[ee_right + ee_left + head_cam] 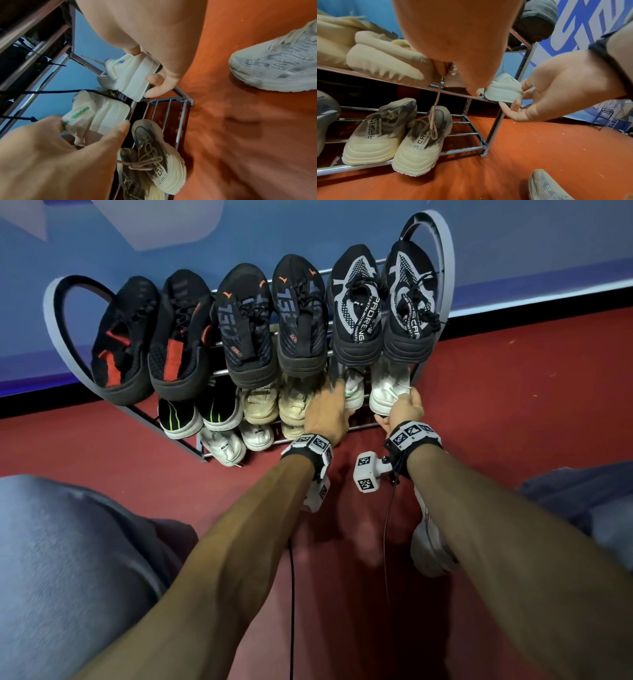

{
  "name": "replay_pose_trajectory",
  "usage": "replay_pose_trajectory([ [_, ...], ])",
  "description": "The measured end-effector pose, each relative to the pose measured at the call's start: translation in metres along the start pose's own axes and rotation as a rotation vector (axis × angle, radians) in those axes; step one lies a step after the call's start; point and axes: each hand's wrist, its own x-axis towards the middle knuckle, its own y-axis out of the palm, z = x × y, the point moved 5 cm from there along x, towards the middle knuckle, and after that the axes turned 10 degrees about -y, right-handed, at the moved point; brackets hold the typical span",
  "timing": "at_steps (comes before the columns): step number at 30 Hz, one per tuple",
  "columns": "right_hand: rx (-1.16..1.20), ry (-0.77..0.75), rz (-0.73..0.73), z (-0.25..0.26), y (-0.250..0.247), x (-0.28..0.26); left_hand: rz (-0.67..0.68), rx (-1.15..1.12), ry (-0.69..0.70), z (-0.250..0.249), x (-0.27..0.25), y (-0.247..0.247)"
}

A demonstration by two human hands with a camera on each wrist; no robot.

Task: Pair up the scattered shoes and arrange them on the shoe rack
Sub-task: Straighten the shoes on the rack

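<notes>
while the right hand (404,407) curls its fingers and thumb around the heel of a white sneaker (388,392) at the right end of the shoe rack's (416,371) middle shelf, the left hand (327,414) grips the heel of the matching white sneaker (354,392) just beside it, thumb under the sole and fingers over the green-lettered back, as the right wrist view shows. both shoes sit heel-out on the shelf bars, side by side and close together. above them the top shelf carries six dark sneakers in a row, the black-and-white pair (383,306) directly over the hands. left of the hands on the middle shelf stand a beige pair (274,405) and a black pair with lime stripes (198,414). below, the bottom shelf holds a cream-and-grey pair (393,136) and white shoes (236,440) further left. under the right forearm a pale shoe (426,549) rests on the red floor (513,412).
</notes>
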Motion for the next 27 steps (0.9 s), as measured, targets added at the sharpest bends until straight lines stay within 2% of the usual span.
replay_pose_trajectory([
  [7, 0.057, 0.018, -0.001, -0.006, 0.003, 0.007, 0.035, 0.006, 0.064, 0.006, 0.006, -0.007],
  [13, -0.026, -0.028, 0.046, -0.010, 0.006, 0.008, 0.034, 0.070, 0.093, 0.011, 0.005, -0.010],
  [18, -0.068, -0.087, 0.002, -0.002, 0.009, 0.004, 0.064, 0.161, 0.123, 0.020, 0.006, -0.013],
  [21, -0.065, -0.059, 0.017, -0.009, 0.007, 0.004, 0.071, 0.204, 0.075, 0.035, 0.007, -0.016],
  [24, -0.041, -0.017, 0.083, -0.018, 0.004, 0.010, 0.072, 0.149, -0.015, 0.050, 0.007, -0.014],
  [27, -0.047, -0.023, 0.104, -0.018, 0.001, 0.014, 0.051, 0.096, 0.010, 0.050, 0.005, -0.010],
])
